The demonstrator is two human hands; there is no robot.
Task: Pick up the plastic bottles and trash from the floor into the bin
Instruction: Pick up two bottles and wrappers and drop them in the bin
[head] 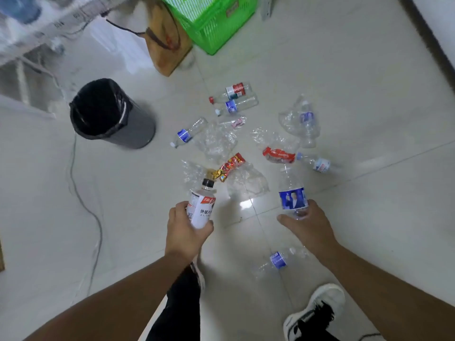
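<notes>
My left hand [185, 231] grips a white-labelled bottle with a black cap [202, 205]. My right hand [307, 223] holds a clear bottle with a blue label [292, 193] by its base. The grey bin with a black liner [108, 114] stands on the floor at the left. Scattered ahead lie several clear bottles, among them a red-capped bottle [232, 92], a blue-label bottle [188, 132] and another by my feet [280, 260]. A red snack wrapper [230, 166], a red label scrap [278, 155] and crumpled clear plastic [216, 141] lie between them.
A green plastic crate [214, 23] and a brown paper bag [165, 40] stand at the back. A grey cable [81, 193] runs along the floor on the left. My shoes [317, 311] are at the bottom. A dark skirting edge [426, 38] runs along the right.
</notes>
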